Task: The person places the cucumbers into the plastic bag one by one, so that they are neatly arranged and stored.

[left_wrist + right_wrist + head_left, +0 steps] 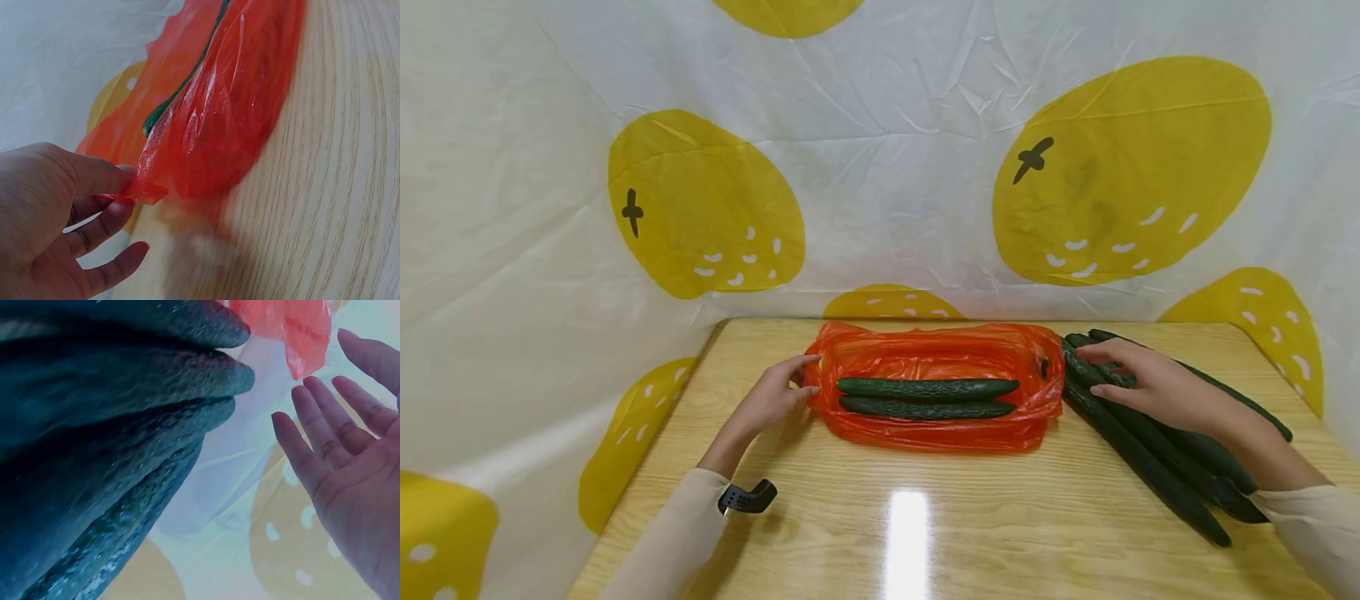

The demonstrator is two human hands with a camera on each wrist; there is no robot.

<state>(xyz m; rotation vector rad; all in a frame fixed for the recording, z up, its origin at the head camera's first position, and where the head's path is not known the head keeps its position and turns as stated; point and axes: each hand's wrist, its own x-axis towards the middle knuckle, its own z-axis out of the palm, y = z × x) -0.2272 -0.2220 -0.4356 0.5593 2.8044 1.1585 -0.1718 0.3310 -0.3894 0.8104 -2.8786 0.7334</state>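
Note:
A red plastic bag [925, 440] lies spread open on the table, with two dark green cucumbers [928, 389] side by side in it. My left hand [777, 393] is at the bag's left end. In the left wrist view, its thumb and forefinger pinch the thin edge of the bag [212, 137]. Over a pile of several cucumbers [1138, 454], to the right of the bag, hovers my right hand [1165, 390]. Its fingers are extended and hold nothing. The right wrist view shows that hand [359, 456] apart from the cucumber tips [231, 375].
The light wooden table [820, 533] extends in front of the bag. A white cloth [880, 200] with yellow fruit prints hangs behind the table and along its left side. A black band [747, 497] is on the left wrist.

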